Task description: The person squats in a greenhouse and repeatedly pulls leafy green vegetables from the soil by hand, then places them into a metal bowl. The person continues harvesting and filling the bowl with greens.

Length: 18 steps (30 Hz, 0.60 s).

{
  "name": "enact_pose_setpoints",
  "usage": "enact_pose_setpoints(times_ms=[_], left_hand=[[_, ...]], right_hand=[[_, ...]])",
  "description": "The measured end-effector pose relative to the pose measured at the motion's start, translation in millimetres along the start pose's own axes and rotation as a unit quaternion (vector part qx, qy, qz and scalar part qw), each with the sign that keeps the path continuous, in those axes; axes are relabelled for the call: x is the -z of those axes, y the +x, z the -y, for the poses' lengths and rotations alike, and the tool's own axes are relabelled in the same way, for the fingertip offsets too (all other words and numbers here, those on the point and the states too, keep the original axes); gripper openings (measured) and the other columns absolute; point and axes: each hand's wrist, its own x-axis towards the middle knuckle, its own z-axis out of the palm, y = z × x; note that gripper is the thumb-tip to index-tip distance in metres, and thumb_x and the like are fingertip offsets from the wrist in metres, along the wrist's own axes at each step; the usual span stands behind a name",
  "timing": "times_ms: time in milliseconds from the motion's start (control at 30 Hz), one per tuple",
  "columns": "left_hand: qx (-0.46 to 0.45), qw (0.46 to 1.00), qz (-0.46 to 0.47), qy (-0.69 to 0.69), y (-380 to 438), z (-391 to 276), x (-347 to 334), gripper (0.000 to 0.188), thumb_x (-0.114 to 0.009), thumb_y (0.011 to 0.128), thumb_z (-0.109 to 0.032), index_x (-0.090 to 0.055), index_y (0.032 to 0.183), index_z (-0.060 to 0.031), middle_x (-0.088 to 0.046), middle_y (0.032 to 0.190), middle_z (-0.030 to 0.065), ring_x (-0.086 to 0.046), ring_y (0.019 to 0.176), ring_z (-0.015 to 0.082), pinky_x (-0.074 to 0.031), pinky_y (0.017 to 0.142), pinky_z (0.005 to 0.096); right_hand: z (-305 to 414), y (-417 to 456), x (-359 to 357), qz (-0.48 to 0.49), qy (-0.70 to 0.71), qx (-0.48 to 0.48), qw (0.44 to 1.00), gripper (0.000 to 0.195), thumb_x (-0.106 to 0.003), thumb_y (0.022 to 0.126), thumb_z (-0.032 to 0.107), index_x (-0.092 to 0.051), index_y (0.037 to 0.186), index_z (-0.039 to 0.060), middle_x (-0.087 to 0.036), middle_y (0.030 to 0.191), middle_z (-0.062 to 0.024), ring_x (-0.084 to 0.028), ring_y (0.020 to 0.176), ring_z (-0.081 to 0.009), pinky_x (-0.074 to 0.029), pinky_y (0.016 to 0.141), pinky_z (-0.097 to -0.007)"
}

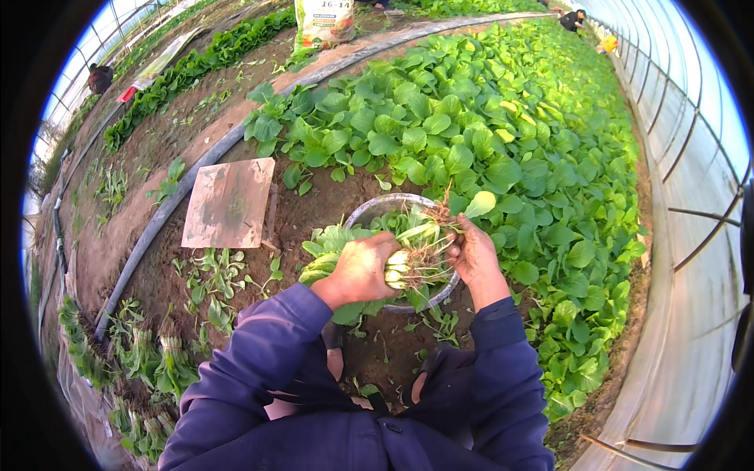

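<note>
My left hand (361,269) grips a bunch of leafy green vegetables (321,268). Their pale stem ends and hairy roots (421,264) point right, and the leaves stick out on the left side of the fist. My right hand (473,250) pinches a single leafy stalk (480,204) just right of the bunch, near a clump of soil-covered roots (440,212). Both hands are above a round tub (377,205) with a pale rim, which stands on the soil between my feet and the crop. More green leaves lie in the tub, partly hidden by my hands.
A dense crop bed (506,141) fills the right side, beside the plastic greenhouse wall (665,282). A worn board (228,203) and a grey hose (177,200) lie left. Tied bunches (172,365) lie lower left. A printed sack (323,26) stands behind; people (570,21) crouch farther off.
</note>
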Motion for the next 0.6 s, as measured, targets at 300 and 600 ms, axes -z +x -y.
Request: enact_pose_setpoints(times_ms=[300,600], left_hand=[[-0.050,0.986,-0.004,0.156,-15.7,23.2,-8.8,0.039,-0.077,0.058,-0.023,-0.063,0.090,-0.0068,-0.055,0.085,0.0080,-0.061,0.079,0.0275,-0.047,0.070,0.0385],[-0.063,0.966,0.047,0.248,-24.3,18.6,-14.3,0.014,-0.063,0.067,-0.013,-0.057,0.079,-0.0081,-0.053,0.084,0.0076,-0.058,0.078,0.0245,-0.044,0.070,0.0378]], right_hand=[[-6.8,32.2,28.7,-0.099,-0.379,0.082,0.917,0.035,-0.051,0.099,0.034,-0.066,0.096,0.0027,-0.068,0.070,-0.0104,-0.062,0.052,-0.0201,-0.046,0.046,-0.0309],[-4.7,26.2,-5.2,0.037,-0.618,0.287,0.731,0.075,-0.046,0.090,0.066,-0.067,0.108,-0.0036,-0.066,0.105,-0.0267,-0.062,0.102,-0.0404,-0.047,0.089,-0.0459]])
